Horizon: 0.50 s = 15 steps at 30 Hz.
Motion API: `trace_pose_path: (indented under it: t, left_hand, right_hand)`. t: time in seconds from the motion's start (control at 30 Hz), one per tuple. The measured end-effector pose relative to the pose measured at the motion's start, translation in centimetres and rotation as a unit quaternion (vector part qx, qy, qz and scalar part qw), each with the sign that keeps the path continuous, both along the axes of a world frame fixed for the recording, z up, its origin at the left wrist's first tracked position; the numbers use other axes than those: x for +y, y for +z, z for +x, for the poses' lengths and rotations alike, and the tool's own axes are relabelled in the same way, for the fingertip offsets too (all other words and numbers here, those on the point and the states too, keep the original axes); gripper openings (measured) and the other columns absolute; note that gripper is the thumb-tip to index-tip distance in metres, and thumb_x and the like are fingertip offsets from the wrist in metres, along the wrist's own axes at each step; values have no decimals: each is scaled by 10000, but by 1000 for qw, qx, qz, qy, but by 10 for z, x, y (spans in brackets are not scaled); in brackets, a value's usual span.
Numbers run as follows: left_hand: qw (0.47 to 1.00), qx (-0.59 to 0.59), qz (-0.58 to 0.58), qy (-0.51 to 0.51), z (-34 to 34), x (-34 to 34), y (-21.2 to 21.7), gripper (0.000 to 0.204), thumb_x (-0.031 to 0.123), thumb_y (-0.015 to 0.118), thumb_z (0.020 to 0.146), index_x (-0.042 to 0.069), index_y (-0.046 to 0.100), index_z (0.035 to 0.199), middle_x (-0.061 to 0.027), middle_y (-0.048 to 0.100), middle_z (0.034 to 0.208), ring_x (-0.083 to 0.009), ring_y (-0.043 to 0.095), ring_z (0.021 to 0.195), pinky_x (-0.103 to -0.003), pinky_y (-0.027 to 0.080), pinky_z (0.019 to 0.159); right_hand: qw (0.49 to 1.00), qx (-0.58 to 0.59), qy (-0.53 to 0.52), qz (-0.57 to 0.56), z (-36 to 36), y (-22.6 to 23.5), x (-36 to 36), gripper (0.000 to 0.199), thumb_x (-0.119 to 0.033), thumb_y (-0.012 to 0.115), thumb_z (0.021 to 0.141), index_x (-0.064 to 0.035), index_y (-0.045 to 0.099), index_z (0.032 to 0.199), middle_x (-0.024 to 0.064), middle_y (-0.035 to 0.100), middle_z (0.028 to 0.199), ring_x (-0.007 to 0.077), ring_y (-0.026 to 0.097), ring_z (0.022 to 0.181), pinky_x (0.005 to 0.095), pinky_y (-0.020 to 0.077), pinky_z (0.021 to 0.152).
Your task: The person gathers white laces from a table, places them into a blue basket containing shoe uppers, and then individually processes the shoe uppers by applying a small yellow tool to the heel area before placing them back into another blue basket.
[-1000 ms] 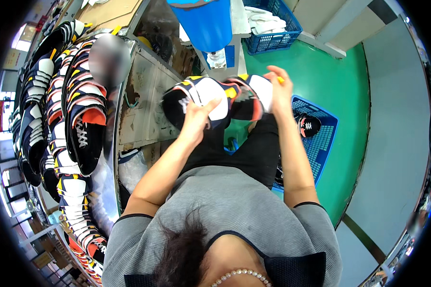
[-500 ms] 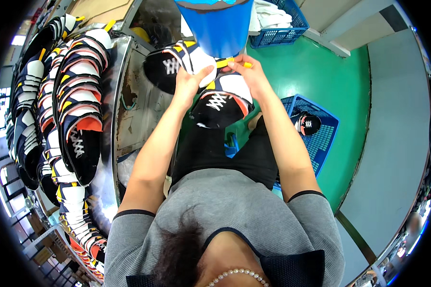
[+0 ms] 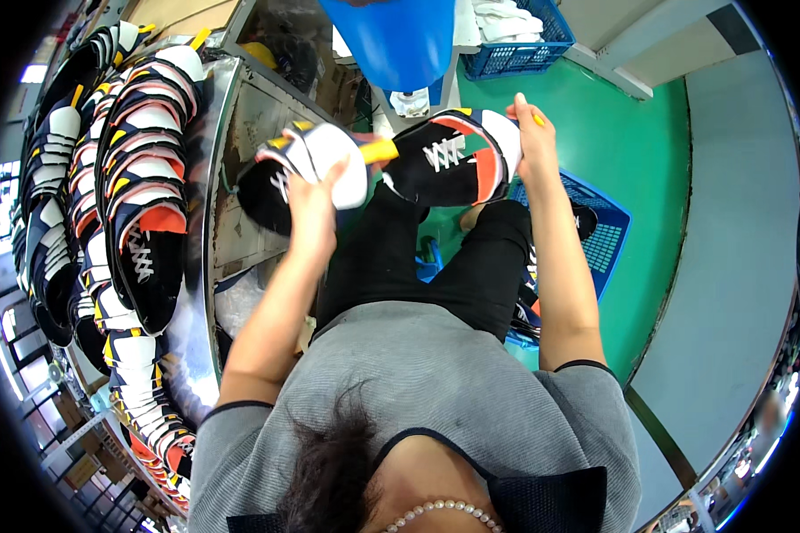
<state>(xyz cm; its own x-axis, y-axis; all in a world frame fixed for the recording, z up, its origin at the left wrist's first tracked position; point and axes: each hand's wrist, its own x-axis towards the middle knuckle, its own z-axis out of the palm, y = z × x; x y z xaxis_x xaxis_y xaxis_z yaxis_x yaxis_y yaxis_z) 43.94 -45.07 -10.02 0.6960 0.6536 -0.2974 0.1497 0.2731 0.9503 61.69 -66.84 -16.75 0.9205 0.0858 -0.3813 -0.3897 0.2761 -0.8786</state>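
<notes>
In my left hand (image 3: pixel 313 209) is a black, white and yellow shoe upper (image 3: pixel 340 158), slightly blurred, its yellow tab pointing right. My left fingers are closed around its white part. My right hand (image 3: pixel 535 142) grips a second, laced shoe upper (image 3: pixel 431 173) by its white end, on the right. This one is black with white laces and a coral lining, held above my knees. A small yellow piece shows by my right fingers. Both uppers hang close together, the tab of the left one meeting the edge of the right one.
Rows of stacked shoe uppers (image 3: pixel 151 151) cover the metal bench (image 3: pixel 206 302) at left. A blue bin (image 3: pixel 400 44) stands ahead. Beside my right leg is a blue crate (image 3: pixel 609 240) with uppers in it; another blue crate (image 3: pixel 507 62) with white cloth sits farther off.
My hands have moved apart, the left one down and left, the right one to the right. The two uppers, bunched together before, are now spread side by side.
</notes>
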Motion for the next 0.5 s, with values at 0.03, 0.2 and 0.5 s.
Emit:
trace_pose_path:
  t: [0.03, 0.2, 0.5]
  left_hand:
    - [997, 55, 30, -46, -11, -11, -3, 394, 66, 666, 806, -7, 522, 1165, -89, 618, 1057, -175, 632, 901, -285, 509, 776]
    - [986, -31, 117, -113, 7, -32, -12, 430, 143, 715, 781, -24, 543, 1138, -90, 621, 1026, -161, 585, 956, -284, 455, 839]
    - [977, -60, 191, -70, 46, 10, -11, 453, 95, 767, 705, -30, 561, 1089, -101, 628, 1030, -183, 602, 918, -294, 464, 818]
  right_hand:
    - [1000, -5, -16, 15, -8, -3, 5, 308, -289, 639, 885, -7, 577, 775, 63, 564, 737, 147, 557, 659, 299, 484, 573]
    - [998, 25, -60, 11, -80, 24, 102, 284, -297, 598, 914, -51, 580, 773, 13, 578, 766, 119, 494, 738, 277, 399, 731]
    - [988, -63, 107, 90, -51, 9, 88, 149, -138, 638, 869, -20, 554, 905, 24, 581, 800, 82, 520, 671, 212, 397, 566]
